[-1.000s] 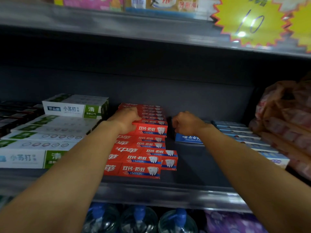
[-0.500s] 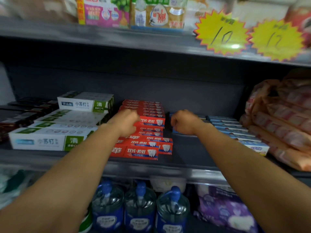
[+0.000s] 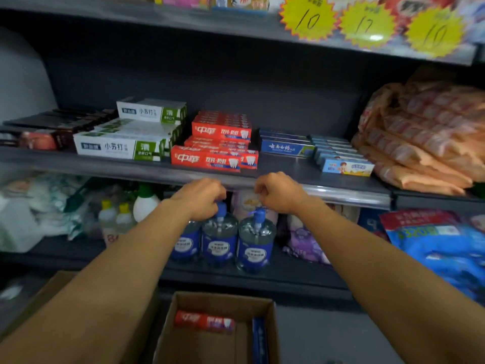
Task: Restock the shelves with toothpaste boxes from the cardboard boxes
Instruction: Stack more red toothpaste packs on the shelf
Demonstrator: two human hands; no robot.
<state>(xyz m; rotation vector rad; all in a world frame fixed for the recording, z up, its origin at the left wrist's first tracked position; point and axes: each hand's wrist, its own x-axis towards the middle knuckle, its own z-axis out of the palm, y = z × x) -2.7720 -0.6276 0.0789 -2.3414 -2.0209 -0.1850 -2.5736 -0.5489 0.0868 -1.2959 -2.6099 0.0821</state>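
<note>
Both hands, left hand (image 3: 200, 197) and right hand (image 3: 278, 193), loosely curled, holding nothing, just below the red toothpaste stack (image 3: 217, 143); its overhanging front box could get knocked off

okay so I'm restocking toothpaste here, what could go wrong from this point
1. The front red toothpaste box sits right at the shelf edge, so reaching past it could knock it off.
2. The upper red stack rests stepped on lower boxes and might slide if bumped.
3. Both hands, left and right, hang near the pump bottles; dropping toward the cardboard box could clip a pump.
</note>
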